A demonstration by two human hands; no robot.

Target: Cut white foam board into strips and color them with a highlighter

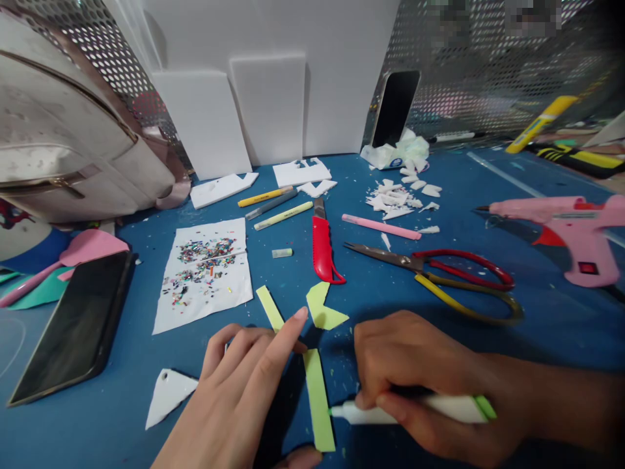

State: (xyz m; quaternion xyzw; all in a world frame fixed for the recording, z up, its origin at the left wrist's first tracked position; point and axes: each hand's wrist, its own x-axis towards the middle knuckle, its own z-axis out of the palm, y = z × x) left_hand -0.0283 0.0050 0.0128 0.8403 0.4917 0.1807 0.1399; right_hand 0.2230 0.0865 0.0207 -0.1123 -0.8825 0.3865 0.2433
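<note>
The right hand [415, 371] closes its fingers around a white marker with a green cap [415, 409]; the tip touches the edge of a light green foam strip [318, 397] on the blue desk [537, 339]. The left hand [244, 384] presses beside the strip, fingers stretched and holding nothing. Red scissors [439, 270] lie behind.

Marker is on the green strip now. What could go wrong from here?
The left hand pins only one side of the green strip, so the marker in the right hand may drag it askew. The tip sits at the strip's edge; ink could reach the blue table.
</note>
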